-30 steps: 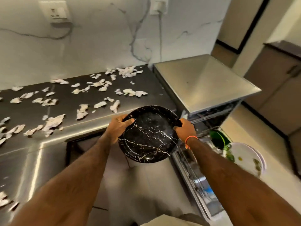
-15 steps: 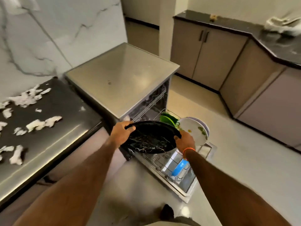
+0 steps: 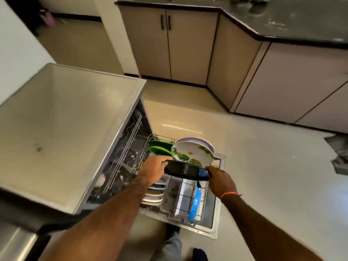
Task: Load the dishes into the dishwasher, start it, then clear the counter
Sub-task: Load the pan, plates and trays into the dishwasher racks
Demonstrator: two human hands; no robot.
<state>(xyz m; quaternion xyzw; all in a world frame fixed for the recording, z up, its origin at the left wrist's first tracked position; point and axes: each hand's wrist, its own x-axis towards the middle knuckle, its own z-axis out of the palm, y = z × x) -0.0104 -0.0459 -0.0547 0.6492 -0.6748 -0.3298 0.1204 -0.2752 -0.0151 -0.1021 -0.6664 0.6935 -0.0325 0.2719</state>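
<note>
A black marbled plate (image 3: 186, 171) hangs nearly flat above the pulled-out lower rack (image 3: 181, 196) of the open dishwasher (image 3: 62, 132). My left hand (image 3: 155, 166) grips its left rim and my right hand (image 3: 219, 178) grips its right rim. Just beyond it in the rack stand a white plate with green food scraps (image 3: 194, 150) and green dishes (image 3: 159, 146). A blue plate (image 3: 194, 203) stands in the rack's near right part, and white plates (image 3: 154, 194) lie under my left forearm.
The dishwasher's steel top fills the left side. Its lowered door (image 3: 216, 221) lies flat on the pale floor. Beige cabinets (image 3: 190, 48) under a black counter (image 3: 282, 19) run along the far wall and right. My feet (image 3: 199, 254) are near the door.
The view has swung right, from the littered counter to the dishwasher. Both hands have carried the black plate down and forward, tilting it flat over the lower rack.
</note>
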